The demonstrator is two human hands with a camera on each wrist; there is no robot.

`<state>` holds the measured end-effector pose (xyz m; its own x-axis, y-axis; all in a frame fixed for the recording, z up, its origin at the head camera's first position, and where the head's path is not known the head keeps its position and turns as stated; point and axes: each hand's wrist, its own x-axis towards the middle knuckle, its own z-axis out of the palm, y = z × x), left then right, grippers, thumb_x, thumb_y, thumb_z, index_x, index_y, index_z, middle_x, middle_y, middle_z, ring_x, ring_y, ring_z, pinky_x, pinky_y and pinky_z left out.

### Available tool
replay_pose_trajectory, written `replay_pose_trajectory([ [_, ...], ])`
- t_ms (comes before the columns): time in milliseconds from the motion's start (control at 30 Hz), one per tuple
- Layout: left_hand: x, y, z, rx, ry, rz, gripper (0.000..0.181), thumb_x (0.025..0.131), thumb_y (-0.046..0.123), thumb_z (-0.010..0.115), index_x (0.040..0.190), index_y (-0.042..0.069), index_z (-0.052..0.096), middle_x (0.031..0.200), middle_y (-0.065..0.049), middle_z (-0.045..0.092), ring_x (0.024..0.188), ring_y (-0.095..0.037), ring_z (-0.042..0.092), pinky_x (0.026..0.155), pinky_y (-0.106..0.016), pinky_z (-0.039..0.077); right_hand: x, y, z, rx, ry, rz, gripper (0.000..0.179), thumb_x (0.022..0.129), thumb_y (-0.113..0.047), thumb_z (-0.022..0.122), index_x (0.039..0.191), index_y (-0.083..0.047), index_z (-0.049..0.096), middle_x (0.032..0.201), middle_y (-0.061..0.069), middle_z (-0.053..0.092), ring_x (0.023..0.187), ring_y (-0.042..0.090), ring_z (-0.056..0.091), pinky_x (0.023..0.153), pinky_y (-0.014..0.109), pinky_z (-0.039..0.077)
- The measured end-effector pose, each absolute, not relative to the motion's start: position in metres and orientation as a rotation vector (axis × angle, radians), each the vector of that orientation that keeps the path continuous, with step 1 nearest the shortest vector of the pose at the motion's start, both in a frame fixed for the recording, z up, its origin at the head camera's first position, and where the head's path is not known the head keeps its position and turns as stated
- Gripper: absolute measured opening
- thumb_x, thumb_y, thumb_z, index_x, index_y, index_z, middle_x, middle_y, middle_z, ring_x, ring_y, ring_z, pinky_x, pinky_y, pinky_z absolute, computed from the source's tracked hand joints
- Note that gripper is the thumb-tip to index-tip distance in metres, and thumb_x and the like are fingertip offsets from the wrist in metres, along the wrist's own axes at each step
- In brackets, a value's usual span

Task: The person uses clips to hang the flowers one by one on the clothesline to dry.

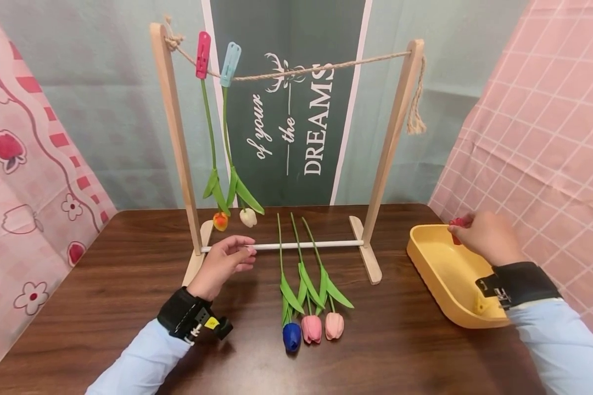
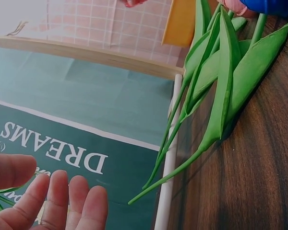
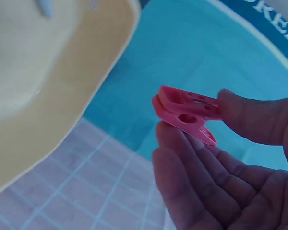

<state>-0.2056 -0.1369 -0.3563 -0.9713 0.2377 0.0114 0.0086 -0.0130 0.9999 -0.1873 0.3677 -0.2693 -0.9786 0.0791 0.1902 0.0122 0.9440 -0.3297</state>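
Head view: Rack (image 1: 177,126) stands on bench (image 1: 104,318), banner (image 1: 286,192) behind. Rope (image 1: 296,71) sags between posts; near left post, pink clip (image 1: 203,55) and blue clip (image 1: 230,64) hold orange tulip (image 1: 221,221) and white tulip (image 1: 249,218), blooms down. Blue tulip (image 1: 292,337), pink tulip (image 1: 311,329) and pale tulip (image 1: 334,326) lie side by side, stems across rod (image 1: 321,243). Left grip (image 1: 224,260) released, by rod's left part; contact unclear. Tray (image 1: 449,269) sits right, before grid cloth (image 1: 538,137); a yellow piece (image 1: 482,303) inside, partly behind wrist strap (image 1: 526,282). Right grip (image 1: 491,236) above tray's far rim, pinching red clip (image 1: 456,233).

Left wrist view: fingers loosely bent, thumb apart, nothing between. Leaves overlap thickly beside rod. Tray's outer wall shows at top.

Right wrist view: red clip between thumb and fingertips, outside tray's outline. Tray holds a greyish piece (image 3: 45,7), cut off by frame, too blurred to name.
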Motion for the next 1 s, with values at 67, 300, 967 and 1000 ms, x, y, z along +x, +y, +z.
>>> replay_pose_trajectory([
  [67, -0.205, -0.137, -0.356, 0.264, 2.086, 2.111, 0.028, 0.097, 0.005, 0.056, 0.121, -0.009, 0.053, 0.099, -0.009, 0.064, 0.087, -0.017, 0.064, 0.082, -0.033, 0.055, -0.185, 0.360, -0.268, -0.079, -2.854, 0.496, 0.030, 0.092, -0.027, 0.064, 0.082, 0.000, 0.069, 0.067, 0.003, 0.063, 0.063, 0.025, 0.052, 0.053, 0.032, 0.038],
  [300, -0.205, -0.136, -0.355, 0.259, 2.084, 2.113, 0.028, 0.098, 0.004, 0.055, 0.122, -0.010, 0.052, 0.098, -0.009, 0.064, 0.087, -0.016, 0.064, 0.082, -0.035, 0.055, -0.182, 0.335, -0.264, -0.080, -2.793, 0.552, 0.034, 0.094, -0.031, 0.062, 0.097, 0.003, 0.067, 0.075, 0.008, 0.069, 0.071, 0.027, 0.058, 0.057, 0.033, 0.042],
  [967, -0.207, -0.136, -0.359, 0.231, 2.091, 2.120, 0.028, 0.097, 0.003, 0.055, 0.122, -0.010, 0.053, 0.098, -0.010, 0.064, 0.087, -0.018, 0.064, 0.081, -0.034, 0.055, -0.186, 0.275, -0.281, 0.042, -2.580, 0.663, 0.030, 0.091, -0.027, 0.070, 0.098, 0.003, 0.067, 0.080, 0.016, 0.070, 0.073, 0.032, 0.063, 0.055, 0.034, 0.044],
  [1000, -0.207, -0.137, -0.359, 0.230, 2.091, 2.122, 0.028, 0.097, 0.003, 0.055, 0.122, -0.010, 0.053, 0.098, -0.010, 0.064, 0.087, -0.018, 0.065, 0.081, -0.034, 0.055, -0.186, 0.272, -0.281, 0.044, -2.575, 0.673, 0.031, 0.091, -0.027, 0.070, 0.099, 0.003, 0.067, 0.081, 0.016, 0.070, 0.074, 0.032, 0.063, 0.055, 0.034, 0.044],
])
